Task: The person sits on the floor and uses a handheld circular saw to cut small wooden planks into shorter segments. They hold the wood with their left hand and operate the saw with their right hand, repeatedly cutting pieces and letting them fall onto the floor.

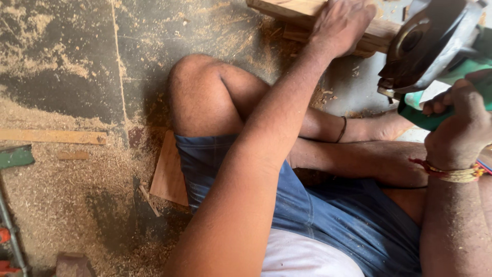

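I sit cross-legged on a sawdust-covered floor. My left hand (342,23) rests palm down on a wooden block (287,13) at the top of the view, fingers spread over its edge. My right hand (458,131) grips the green handle of a power saw (433,48), which hangs in the air at the top right, its dark round guard tilted toward the wood but apart from it. A red and yellow thread band circles my right wrist.
A thin wooden strip (51,136) lies on the floor at the left. A small flat board (169,174) sticks out beside my thigh. A green tool part (15,156) and a metal rod (10,231) sit at the left edge.
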